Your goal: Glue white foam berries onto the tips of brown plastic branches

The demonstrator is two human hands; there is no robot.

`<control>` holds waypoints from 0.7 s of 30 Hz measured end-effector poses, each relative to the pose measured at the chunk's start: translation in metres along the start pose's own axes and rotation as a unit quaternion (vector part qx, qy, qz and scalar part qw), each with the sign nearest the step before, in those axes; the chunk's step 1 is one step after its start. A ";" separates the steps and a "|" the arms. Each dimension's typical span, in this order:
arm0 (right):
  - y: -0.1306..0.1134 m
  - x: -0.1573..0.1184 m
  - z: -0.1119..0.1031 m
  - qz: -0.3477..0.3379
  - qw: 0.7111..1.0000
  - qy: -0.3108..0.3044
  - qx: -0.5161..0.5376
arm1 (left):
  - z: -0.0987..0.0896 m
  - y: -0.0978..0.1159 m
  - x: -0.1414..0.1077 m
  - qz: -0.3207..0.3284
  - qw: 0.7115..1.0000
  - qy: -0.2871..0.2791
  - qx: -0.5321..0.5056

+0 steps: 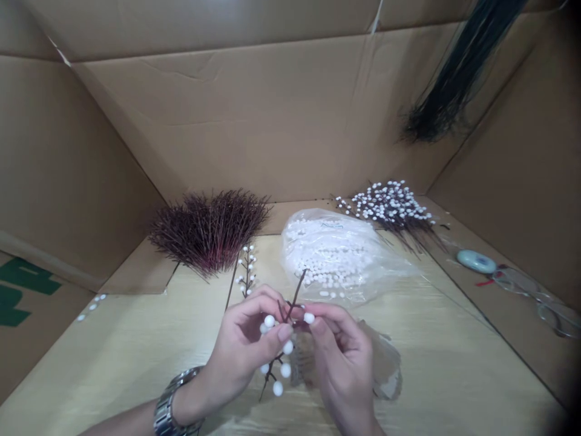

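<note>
Low in the centre of the frame, your left hand (242,339) is pinching a beaded brown twig (298,287) between its fingers. Your right hand (342,357) is clamping its fingertips on a white bead (309,318) beside the stem. Above, a clear bag (390,266) is lying on the desk (454,351).
</note>
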State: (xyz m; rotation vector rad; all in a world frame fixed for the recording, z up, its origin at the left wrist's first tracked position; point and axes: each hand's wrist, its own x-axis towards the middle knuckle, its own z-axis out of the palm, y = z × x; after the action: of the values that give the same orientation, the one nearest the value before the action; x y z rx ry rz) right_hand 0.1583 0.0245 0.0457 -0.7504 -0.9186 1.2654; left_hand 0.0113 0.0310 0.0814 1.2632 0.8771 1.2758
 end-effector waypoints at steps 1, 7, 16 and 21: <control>0.003 -0.001 0.000 0.002 1.000 0.002 0.009 | 0.000 0.000 0.000 -0.001 1.000 0.000 0.003; 0.011 -0.003 0.004 -0.005 0.999 0.023 0.040 | 0.002 0.003 0.001 0.001 1.000 0.000 0.015; 0.012 -0.003 0.007 0.002 0.997 0.032 0.070 | 0.000 0.000 0.003 0.016 0.999 0.004 0.029; 0.015 -0.003 0.007 0.006 0.997 0.046 0.063 | 0.000 0.000 0.003 0.021 0.999 0.006 0.041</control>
State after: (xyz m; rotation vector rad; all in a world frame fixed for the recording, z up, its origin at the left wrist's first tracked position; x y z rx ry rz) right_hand 0.1448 0.0234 0.0351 -0.7097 -0.7526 1.2772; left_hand 0.0113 0.0337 0.0819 1.3463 0.9244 1.2920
